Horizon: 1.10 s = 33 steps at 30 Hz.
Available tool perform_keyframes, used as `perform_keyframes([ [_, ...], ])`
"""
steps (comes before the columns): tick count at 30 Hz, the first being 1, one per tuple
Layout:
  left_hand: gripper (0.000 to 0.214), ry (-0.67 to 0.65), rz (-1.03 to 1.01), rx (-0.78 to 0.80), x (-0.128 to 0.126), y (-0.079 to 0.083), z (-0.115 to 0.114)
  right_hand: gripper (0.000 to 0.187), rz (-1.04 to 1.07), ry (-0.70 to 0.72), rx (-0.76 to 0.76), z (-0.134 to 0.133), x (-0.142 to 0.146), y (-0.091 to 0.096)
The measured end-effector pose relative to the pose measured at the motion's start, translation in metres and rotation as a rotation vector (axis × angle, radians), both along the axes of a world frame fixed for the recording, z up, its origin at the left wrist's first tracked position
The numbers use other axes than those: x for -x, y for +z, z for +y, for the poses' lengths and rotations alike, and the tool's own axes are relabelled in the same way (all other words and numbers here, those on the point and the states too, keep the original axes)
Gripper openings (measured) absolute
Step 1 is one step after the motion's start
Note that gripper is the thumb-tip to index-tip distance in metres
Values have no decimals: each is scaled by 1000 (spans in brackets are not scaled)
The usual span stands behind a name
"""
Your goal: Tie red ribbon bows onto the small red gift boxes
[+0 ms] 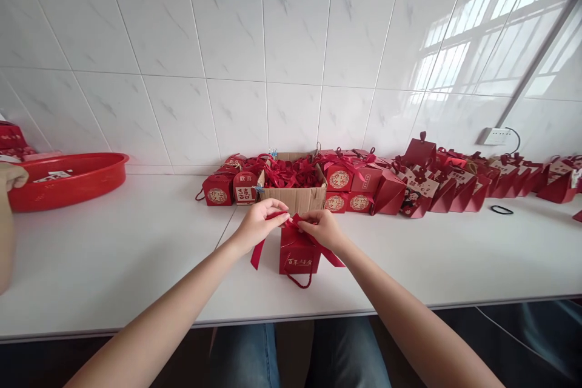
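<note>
A small red gift box [297,254] with gold lettering stands on the white table in front of me. Its dark red cord handle [300,284] droops down the near side. Across the box top runs a red ribbon [257,254], its tails hanging out to both sides. My left hand [266,221] pinches the ribbon just above the box's left side. On the other side my right hand [322,227] grips the ribbon close to the box top. The ribbon between the fingers is partly hidden, so I cannot tell the knot's form.
Behind the box sits an open cardboard carton [300,199] full of red ribbons. Finished-looking red boxes [218,190] stand left of it, stacked boxes [340,179] and pointed boxes [418,191] right. A red basin [73,182] and another person's hand [16,176] are far left. A black loop [501,210] lies right.
</note>
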<state>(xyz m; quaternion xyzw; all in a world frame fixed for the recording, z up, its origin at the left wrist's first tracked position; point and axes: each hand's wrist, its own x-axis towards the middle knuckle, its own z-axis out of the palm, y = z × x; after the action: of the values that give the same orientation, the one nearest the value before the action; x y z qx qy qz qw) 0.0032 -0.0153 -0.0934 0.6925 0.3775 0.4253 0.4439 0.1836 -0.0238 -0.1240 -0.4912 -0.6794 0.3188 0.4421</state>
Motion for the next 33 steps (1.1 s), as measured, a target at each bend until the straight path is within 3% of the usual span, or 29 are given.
perform_keyframes([
  [6,29,13,-171,171,5,-1,3,18,18,2,25,0,-1,0],
  [10,29,48,-157,156,11,0,3,17,18,-4,35,-1,-2,1],
  [15,22,-76,72,-116,11,11,4,16,-4,-11,43,3,1,1],
  [20,21,-214,354,-423,-12,32,6,13,-38,13,16,1,1,4],
  [25,23,-284,509,-508,-37,42,21,15,-70,94,-16,-6,-5,6],
  [27,20,-208,585,-562,-44,41,31,22,-65,85,-25,-6,-6,5],
  [31,8,269,748,-773,-45,32,45,28,3,88,-10,-4,-5,2],
  [33,11,345,708,-717,-37,25,44,28,30,93,10,-4,-4,1],
])
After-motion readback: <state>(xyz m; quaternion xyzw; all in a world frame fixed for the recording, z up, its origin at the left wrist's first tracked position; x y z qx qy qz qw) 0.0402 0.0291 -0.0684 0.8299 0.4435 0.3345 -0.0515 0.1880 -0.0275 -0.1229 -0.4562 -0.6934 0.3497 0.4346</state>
